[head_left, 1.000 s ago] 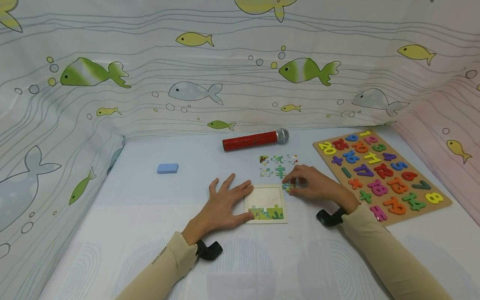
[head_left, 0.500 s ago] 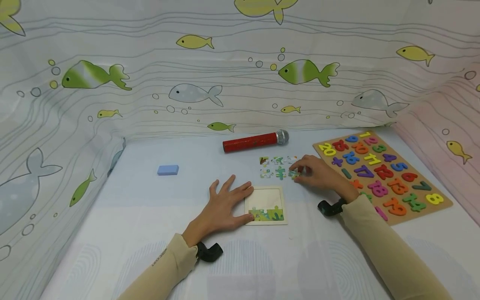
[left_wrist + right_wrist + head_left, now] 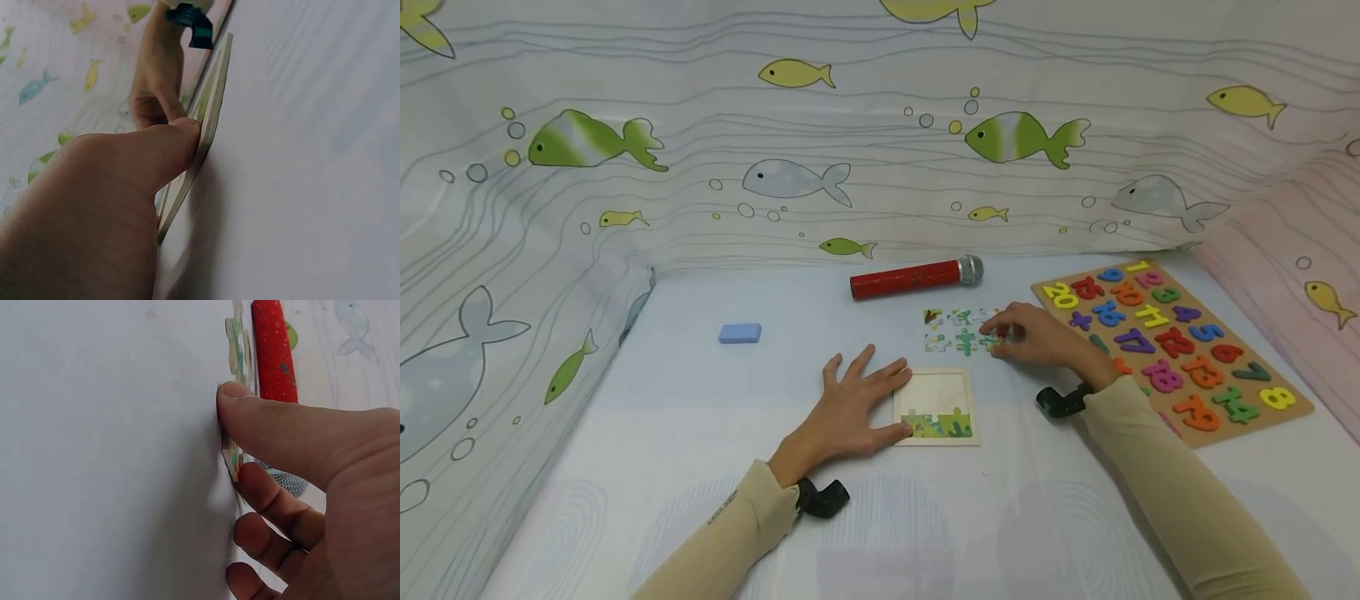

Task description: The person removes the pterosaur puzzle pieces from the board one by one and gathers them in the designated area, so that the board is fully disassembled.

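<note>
In the head view a small square wooden puzzle tray lies on the table, with joined green pieces along its near side. My left hand spreads its fingers at the tray's left side. Its thumb rests on the tray's rim in the left wrist view. My right hand is behind and right of the tray, thumb and fingertips at a puzzle piece, which it pinches close to the table. That piece stands at the right end of the nearer row of loose puzzle pieces and is partly hidden by the fingers.
A red microphone lies behind the loose pieces. At the right is a number board with coloured digits, partly under the right forearm. A blue block sits at the left. Fish-patterned cloth rises behind the table.
My right hand has moved away from beside the tray, back and slightly right, carrying the puzzle piece to the row of loose pieces. The left hand has stayed on the tray.
</note>
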`<state>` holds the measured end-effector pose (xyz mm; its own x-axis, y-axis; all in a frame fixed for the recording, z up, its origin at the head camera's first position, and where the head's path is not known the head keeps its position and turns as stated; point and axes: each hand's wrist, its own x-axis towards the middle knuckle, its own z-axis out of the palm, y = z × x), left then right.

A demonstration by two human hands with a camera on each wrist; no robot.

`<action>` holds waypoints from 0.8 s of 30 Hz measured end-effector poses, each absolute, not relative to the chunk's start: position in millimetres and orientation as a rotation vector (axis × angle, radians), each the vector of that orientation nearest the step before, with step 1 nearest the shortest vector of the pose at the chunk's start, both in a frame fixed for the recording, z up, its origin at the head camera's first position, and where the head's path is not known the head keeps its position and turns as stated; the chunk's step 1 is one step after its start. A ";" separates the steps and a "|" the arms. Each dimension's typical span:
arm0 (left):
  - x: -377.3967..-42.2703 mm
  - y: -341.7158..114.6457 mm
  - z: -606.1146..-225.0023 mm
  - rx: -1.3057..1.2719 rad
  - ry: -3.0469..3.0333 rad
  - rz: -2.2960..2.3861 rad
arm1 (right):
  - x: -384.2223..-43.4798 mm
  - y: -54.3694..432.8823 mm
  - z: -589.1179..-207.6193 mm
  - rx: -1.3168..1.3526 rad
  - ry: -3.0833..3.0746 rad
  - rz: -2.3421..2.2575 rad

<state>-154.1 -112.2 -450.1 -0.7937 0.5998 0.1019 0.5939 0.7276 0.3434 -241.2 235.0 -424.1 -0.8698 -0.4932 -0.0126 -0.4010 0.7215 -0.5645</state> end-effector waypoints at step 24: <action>-157.9 -111.7 -452.2 1.053 2.903 0.519 | -186.9 189.8 -409.3 -0.971 2.719 -1.003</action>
